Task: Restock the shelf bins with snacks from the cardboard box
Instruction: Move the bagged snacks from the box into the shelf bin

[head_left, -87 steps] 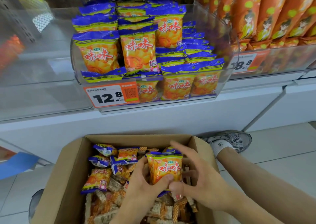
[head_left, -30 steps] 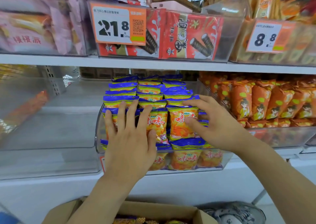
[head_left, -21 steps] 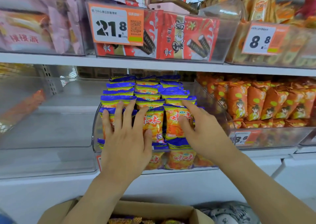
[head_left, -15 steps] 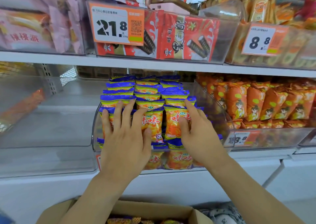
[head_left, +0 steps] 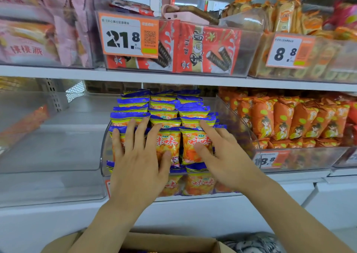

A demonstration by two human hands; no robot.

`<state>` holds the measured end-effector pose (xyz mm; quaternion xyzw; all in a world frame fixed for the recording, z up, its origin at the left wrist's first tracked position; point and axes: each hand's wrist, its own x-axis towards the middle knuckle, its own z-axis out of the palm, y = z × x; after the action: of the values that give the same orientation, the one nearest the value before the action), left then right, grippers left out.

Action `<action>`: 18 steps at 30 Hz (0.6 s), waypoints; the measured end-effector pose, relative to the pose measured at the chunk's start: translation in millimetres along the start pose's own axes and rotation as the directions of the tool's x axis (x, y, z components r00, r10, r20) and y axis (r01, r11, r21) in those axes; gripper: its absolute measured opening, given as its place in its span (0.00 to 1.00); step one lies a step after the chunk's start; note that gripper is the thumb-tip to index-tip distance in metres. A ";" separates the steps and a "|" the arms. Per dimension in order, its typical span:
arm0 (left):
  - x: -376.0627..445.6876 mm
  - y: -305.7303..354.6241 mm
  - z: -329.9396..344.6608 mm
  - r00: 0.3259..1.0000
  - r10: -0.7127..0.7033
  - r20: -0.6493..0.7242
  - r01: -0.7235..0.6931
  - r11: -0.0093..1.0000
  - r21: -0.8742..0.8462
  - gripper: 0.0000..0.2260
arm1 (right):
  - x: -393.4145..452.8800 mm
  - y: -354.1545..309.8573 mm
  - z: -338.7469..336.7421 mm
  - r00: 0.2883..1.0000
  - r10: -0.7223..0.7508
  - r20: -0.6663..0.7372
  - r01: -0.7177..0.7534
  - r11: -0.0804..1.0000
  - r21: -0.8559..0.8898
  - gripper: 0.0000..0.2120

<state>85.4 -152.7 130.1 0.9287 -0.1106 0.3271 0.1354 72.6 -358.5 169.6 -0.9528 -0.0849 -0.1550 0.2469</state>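
**Q:** So which step is this?

**A:** Looks like tidying. Both hands lie flat, fingers spread, holding nothing: left hand [head_left: 138, 163] and right hand [head_left: 222, 156] press the front snack packs [head_left: 170, 146] upright in the clear bin [head_left: 104, 156] on the middle shelf.

**Q:** Next?

**A:** Probably back down to the cardboard box [head_left: 173, 243], near bottom edge, for more packs.
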 end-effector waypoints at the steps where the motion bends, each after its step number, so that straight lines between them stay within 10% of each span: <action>1: 0.3 -0.1 0.2 1.000 0.003 -0.001 -0.003 1.000 -0.002 0.27 | -1.4 1.2 -0.8 0.997 -0.022 -0.069 0.022 1.000 -0.004 0.31; 4: 0.2 -1.1 0.5 1.000 0.008 0.004 -0.008 1.000 0.001 0.27 | -4.4 -0.3 1.9 0.950 -0.108 -0.292 0.118 0.993 0.015 0.24; 18: 0.3 0.5 -4.7 0.992 0.020 -0.121 -0.044 0.980 -0.194 0.26 | -28.2 -18.0 17.4 0.903 -0.127 -0.410 0.139 0.990 -0.001 0.27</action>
<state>82.8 -151.7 133.8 0.8879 -0.1493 0.3710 0.2276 46.3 -336.7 153.6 -0.8876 -0.0983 -0.3663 0.2614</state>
